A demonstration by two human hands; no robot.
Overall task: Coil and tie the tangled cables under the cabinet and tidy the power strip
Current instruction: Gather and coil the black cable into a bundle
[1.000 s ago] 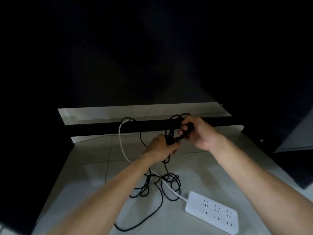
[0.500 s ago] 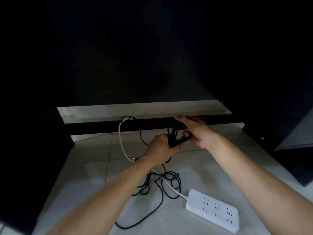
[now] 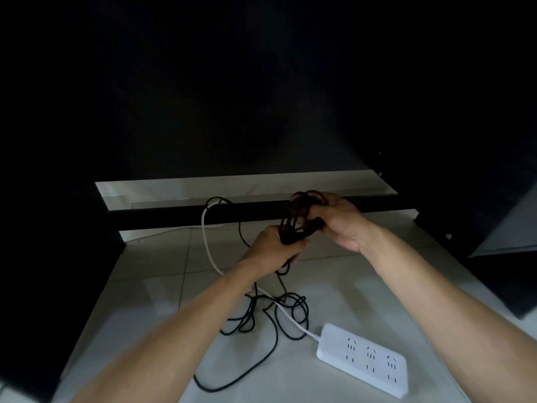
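- The dark cabinet [image 3: 43,286] stands at the left edge of the tiled floor [image 3: 151,301]. Its black bottom rail [image 3: 174,219] crosses the far edge of the floor.
- A white cable [image 3: 207,251] comes down from behind the rail. It runs across the floor to the white power strip [image 3: 364,359], which lies near the right front corner of the floor with its sockets up and nothing plugged in.
- Loose turns of the black cable [image 3: 261,324] lie tangled on the floor between the arms, just beside the strip. One long loop reaches toward the front edge.
- The left hand [image 3: 273,248] grips the lower end of the black coil [image 3: 293,228], with its fingers curled tightly round the bundled strands.
- The right hand [image 3: 340,222] holds the upper part of the same coil in front of the rail. Its fingers are curled round the loops and a thicker black end.
- Compared with half a second ago, the right hand has turned and come back from the rail to the coil, so the palm side now shows more. I think one more turn was laid on the bundle.
- In my judgement the coiling is only partly done, because much black cable remains on the floor. The tying and the tidying of the strip are not yet started.
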